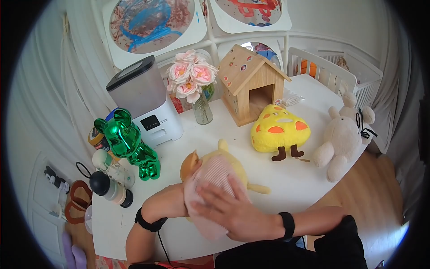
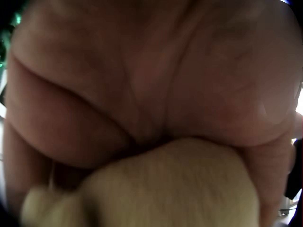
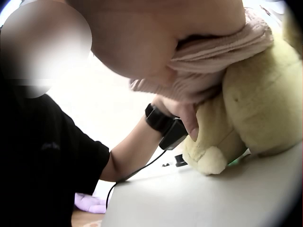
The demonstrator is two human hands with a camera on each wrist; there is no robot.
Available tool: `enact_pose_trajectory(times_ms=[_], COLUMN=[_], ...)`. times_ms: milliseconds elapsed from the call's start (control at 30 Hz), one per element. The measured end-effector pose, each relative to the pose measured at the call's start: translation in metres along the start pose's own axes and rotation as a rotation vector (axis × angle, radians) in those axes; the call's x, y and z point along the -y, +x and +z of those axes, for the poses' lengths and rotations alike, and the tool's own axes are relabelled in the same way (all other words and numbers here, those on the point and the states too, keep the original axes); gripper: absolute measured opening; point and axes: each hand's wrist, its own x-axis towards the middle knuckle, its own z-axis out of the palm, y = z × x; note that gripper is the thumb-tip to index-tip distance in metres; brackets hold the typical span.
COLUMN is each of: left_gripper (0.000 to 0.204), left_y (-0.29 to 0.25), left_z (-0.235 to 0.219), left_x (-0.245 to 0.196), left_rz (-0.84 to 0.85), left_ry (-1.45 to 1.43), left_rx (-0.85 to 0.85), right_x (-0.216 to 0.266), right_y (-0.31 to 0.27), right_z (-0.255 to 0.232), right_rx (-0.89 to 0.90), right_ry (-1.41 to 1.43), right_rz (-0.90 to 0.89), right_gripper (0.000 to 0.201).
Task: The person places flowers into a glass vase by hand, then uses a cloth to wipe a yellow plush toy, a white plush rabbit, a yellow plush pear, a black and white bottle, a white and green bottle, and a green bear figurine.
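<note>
A pale yellow plush toy with an orange-brown part at its left end lies on the white table. My left hand grips the toy from the near left, its thumb against the plush in the right wrist view. A pink striped cloth drapes over the toy and hides most of the left hand's fingers. My right hand, fingers straight and spread, presses on the cloth. In the left wrist view the palm fills most of the picture above pale plush.
At left stand a shiny green bear figure, two bottles and a white feeder. Behind are a vase of pink roses and a wooden house. A yellow plush and a beige plush sit at right.
</note>
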Motion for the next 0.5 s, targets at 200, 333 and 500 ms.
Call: enact_pose_trajectory(times_ms=[200,333,500], left_gripper=[0.126,0.121,0.117], left_y=[-0.003,0.004,0.003], left_z=[-0.004,0.003,0.013], left_x=[0.02,-0.002,-0.006], left_rz=[0.04,-0.144,-0.085], left_ry=[0.004,0.077,0.16], left_rx=[0.066,0.057,0.012], right_x=[-0.03,-0.058,-0.099], right_y=[-0.026,-0.031,-0.009], right_z=[-0.002,-0.039,-0.077], right_rx=[0.022,0.025,-0.215], right_ry=[-0.042,-0.02,0.369], right_rz=[-0.091,0.041,0.879], right_gripper=[0.07,0.062,0.049])
